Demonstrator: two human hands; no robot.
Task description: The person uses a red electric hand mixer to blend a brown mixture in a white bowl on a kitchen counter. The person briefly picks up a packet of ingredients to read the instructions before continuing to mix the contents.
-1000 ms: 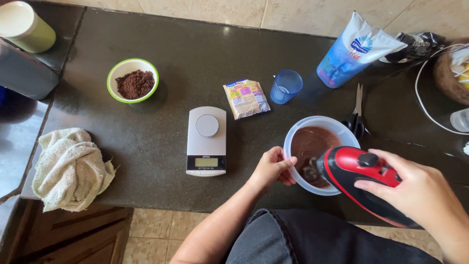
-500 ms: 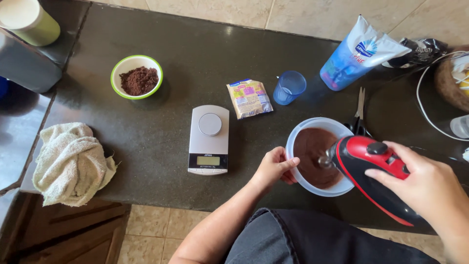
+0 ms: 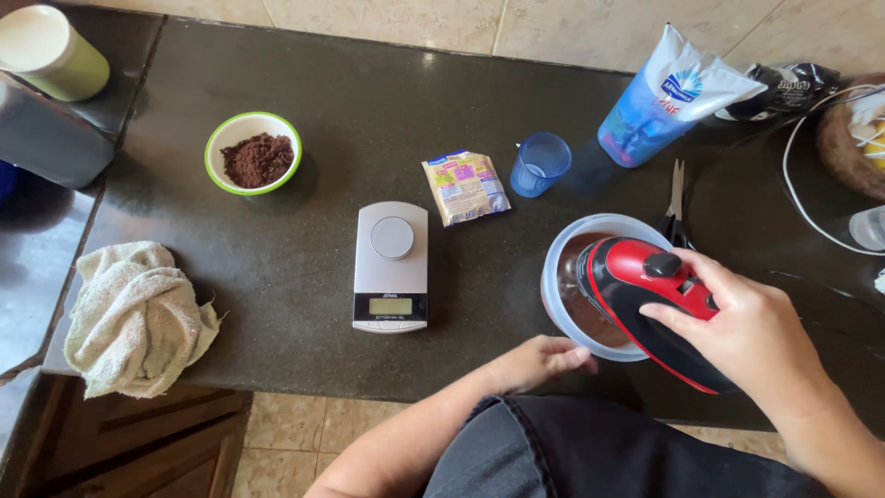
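Change: the mixer (image 3: 645, 295) has swung further over the bowl (image 3: 562, 242), now hiding most of the brown batter; the left hand has slipped off the rim.
Right hand (image 3: 747, 332): grip clamped on the mixer's handle.
Left hand (image 3: 544, 358): fingers loosely curled, holding nothing, just beside the bowl.
Bowl: on the tabletop (image 3: 277, 267), right of the scale (image 3: 391, 267).

On the dark stone table (image 3: 304, 277), the grey digital kitchen scale (image 3: 391, 267) lies between the crumpled beige cloth (image 3: 134, 318) at left and the translucent plastic mixing bowl (image 3: 560, 277) at right; behind it, the small printed sachet (image 3: 466, 187).
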